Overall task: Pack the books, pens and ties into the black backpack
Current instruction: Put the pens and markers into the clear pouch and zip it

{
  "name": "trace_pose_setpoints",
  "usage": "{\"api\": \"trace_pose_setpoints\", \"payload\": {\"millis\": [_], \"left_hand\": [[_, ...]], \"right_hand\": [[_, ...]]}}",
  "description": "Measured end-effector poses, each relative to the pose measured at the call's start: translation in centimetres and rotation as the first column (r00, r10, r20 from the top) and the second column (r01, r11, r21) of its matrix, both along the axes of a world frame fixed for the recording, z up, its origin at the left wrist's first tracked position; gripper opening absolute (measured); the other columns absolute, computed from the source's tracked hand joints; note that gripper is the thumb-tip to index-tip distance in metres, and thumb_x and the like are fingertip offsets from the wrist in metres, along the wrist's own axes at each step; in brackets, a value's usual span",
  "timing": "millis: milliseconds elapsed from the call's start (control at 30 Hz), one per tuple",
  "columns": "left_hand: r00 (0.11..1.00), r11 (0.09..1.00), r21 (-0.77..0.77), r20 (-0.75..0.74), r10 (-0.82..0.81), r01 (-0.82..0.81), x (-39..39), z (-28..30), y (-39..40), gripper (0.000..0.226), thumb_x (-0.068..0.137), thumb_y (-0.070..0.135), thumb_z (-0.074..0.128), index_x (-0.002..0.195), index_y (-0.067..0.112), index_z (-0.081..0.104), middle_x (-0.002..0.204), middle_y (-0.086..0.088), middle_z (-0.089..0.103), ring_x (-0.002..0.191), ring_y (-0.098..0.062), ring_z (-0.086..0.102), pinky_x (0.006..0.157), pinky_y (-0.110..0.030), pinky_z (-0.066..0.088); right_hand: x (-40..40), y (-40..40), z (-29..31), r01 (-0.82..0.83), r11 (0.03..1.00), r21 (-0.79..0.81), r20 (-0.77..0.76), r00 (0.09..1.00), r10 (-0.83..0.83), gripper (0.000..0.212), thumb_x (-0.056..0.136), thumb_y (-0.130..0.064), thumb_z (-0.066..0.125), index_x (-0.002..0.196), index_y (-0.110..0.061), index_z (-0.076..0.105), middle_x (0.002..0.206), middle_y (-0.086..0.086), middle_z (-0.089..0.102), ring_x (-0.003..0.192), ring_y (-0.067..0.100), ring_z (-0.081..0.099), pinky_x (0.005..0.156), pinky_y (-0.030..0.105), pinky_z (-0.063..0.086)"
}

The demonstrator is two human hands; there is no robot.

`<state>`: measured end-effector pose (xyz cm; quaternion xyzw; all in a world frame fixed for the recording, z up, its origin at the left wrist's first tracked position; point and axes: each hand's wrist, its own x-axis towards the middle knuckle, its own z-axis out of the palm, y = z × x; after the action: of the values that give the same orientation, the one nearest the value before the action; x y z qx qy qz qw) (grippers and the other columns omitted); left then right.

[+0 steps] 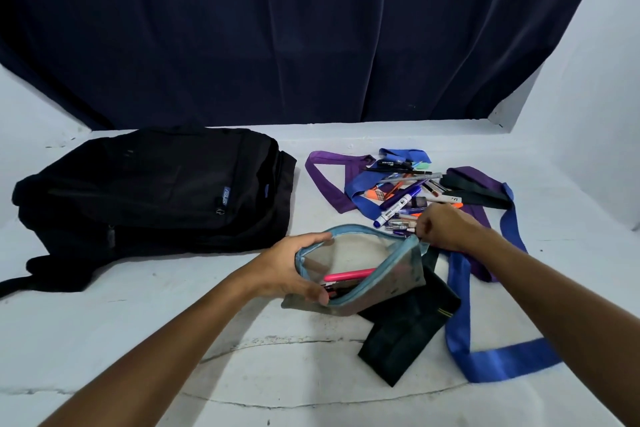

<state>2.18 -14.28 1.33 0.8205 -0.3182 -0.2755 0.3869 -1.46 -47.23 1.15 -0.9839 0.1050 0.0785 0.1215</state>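
While the black backpack [152, 191] is lying flat at the left of the frame, the left hand [291, 267] is gripping the open clear pouch [360, 270] at centre, fingers curled round its rim. The right hand [446, 227] is pinching the pouch's far corner. A pink pen [349, 276] is sitting inside. Loose pens [405, 198] and ties [464, 315] are lying at right.

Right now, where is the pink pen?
In the head view, the pink pen lies inside the open clear pouch, low centre, which the left hand holds, right of the black backpack.
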Motion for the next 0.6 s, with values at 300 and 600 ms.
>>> {"api": "trace_pose_setpoints", "payload": {"millis": [300,600], "left_hand": [[1.0,1.0,-0.007,-0.02,-0.009,0.009,0.4,0.0,0.0,0.131,0.031,0.065,0.089,0.147,0.029,0.04,0.14,0.025,0.048,0.124,0.002,0.052,0.099,-0.01,0.042],[0.999,1.0,-0.005,-0.055,0.001,-0.002,0.1,0.1,0.0,0.132,0.033,0.062,0.092,0.149,0.026,0.039,0.143,0.018,0.048,0.124,-0.008,0.056,0.106,-0.031,0.046]], "right_hand": [[-0.8,1.3,0.4,-0.103,0.984,-0.148,-0.07,0.993,0.093,0.031,0.084,-0.004,0.055,0.063,-0.026,0.054,0.079,-0.004,0.057,0.078,0.02,0.058,0.067,0.029,0.044],[0.2,4.1,7.2,-0.126,0.83,0.543,0.436,0.887,-0.151,0.01,0.091,-0.005,0.062,0.082,-0.009,0.064,0.065,0.0,0.06,0.053,0.01,0.052,0.048,0.014,0.041]]}}
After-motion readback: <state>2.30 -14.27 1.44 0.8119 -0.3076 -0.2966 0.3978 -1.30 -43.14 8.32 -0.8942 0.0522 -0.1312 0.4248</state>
